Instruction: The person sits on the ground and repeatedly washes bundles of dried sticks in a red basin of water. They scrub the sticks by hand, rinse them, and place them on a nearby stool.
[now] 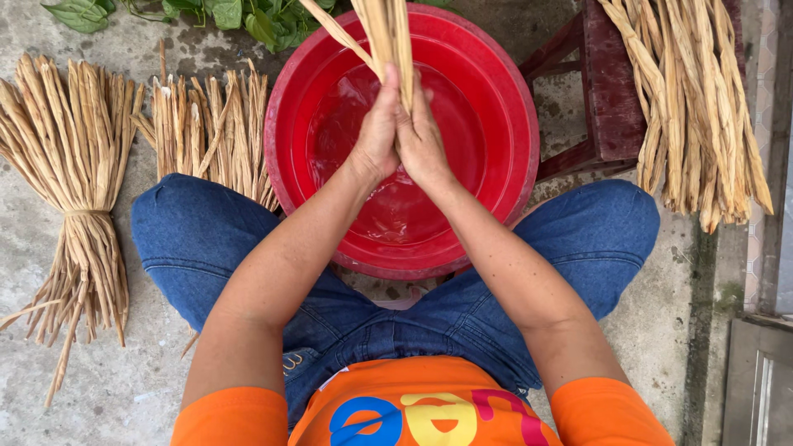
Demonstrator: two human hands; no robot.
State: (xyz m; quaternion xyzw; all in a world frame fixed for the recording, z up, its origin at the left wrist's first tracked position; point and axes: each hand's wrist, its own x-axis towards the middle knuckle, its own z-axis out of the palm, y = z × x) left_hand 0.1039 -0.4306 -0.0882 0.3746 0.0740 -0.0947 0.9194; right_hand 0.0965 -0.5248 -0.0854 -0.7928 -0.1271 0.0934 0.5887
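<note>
My left hand (377, 132) and my right hand (423, 139) are pressed together over a red basin (516, 124) that holds water. Between the palms they grip a bunch of tan dried plant strips (387, 29) that stands up and runs out of the top of the view. The basin sits on the concrete between my knees, which are in blue jeans.
A tied bundle of dried strips (74, 190) lies at the left, with a second bundle (211, 128) beside the basin. More strips (702, 99) hang over a dark red wooden stool (611, 91) at the right. Green leaves (206, 12) show at the top.
</note>
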